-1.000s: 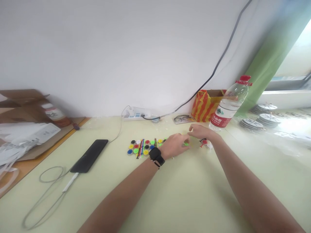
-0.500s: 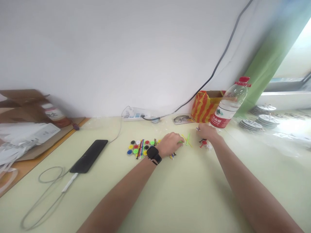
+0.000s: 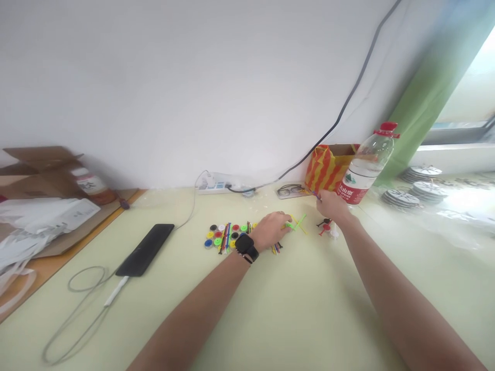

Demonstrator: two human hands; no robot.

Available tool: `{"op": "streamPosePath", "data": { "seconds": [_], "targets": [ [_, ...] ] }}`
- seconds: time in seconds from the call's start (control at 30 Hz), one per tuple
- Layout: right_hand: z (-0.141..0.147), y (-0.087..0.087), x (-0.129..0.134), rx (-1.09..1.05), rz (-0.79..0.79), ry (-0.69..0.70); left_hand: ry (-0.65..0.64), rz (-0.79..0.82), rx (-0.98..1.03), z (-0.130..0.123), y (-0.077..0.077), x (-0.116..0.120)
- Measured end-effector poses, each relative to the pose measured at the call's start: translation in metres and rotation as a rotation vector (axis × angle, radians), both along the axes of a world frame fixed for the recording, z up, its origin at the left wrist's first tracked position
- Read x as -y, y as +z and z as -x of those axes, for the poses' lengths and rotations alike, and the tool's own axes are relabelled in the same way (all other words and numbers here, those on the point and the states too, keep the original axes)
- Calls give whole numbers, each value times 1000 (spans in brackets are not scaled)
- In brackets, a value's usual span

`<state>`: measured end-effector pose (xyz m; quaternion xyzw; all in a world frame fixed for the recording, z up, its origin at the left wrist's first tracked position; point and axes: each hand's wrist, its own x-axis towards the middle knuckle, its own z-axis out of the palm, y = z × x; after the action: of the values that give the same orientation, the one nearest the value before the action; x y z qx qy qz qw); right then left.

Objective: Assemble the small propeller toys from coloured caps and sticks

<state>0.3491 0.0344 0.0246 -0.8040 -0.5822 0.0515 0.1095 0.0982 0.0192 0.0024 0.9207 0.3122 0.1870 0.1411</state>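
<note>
On the pale green table, my left hand [image 3: 273,229] reaches over the small coloured parts, thumb and fingertips at a green piece [image 3: 288,225]. Crossed green and yellow sticks [image 3: 299,224] lie just right of those fingertips. My right hand [image 3: 331,205] is closed in a pinch on a small dark blue stick [image 3: 318,197], in front of the water bottle [image 3: 353,180]. Below it lie red, black and white pieces [image 3: 327,227]. Round coloured discs [image 3: 218,234] and thin sticks [image 3: 226,238] are laid out left of my left wrist.
A black phone [image 3: 146,250] with a white cable lies at the left. Glasses [image 3: 290,190], a power strip [image 3: 212,188] and a red-yellow bag [image 3: 328,167] stand along the wall. Stacked discs [image 3: 400,199] are at the right, and an open cardboard box [image 3: 46,170] at the far left.
My right hand has shifted slightly right, and the stick in it now points up to the left. The green stick beside my left fingertips lies more tilted.
</note>
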Motion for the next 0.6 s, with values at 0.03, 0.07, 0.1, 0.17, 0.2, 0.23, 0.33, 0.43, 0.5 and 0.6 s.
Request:
{"op": "streamPosePath", "data": {
  "seconds": [0.03, 0.07, 0.1, 0.17, 0.2, 0.23, 0.33, 0.43, 0.5, 0.6],
  "targets": [
    [2, 6, 0, -15, -25, 11, 4, 0, 10, 0, 2, 0],
    [4, 12, 1, -55, -54, 33, 13, 0, 30, 1, 5, 0],
    [8, 19, 2, -118, -82, 68, 23, 2, 63, 1, 8, -1],
    [18, 32, 7, -375, -140, 180, 37, 18, 183, 3, 18, -3],
    [24, 38, 11, -519, -140, 252, 30, 35, 260, 4, 24, -3],
    [30, 44, 15, -648, -126, 324, 14, 53, 332, 5, 30, -4],
    [49, 56, 29, -885, -74, 511, -48, 109, 487, 7, 46, -3],
    [62, 60, 37, -1010, -44, 615, -125, 154, 564, 7, 53, -3],
    [66, 59, 38, -1053, -32, 633, -136, 168, 588, 8, 53, -5],
    [66, 55, 37, -1056, -15, 634, -111, 150, 576, 11, 53, -7]
  ]
}}
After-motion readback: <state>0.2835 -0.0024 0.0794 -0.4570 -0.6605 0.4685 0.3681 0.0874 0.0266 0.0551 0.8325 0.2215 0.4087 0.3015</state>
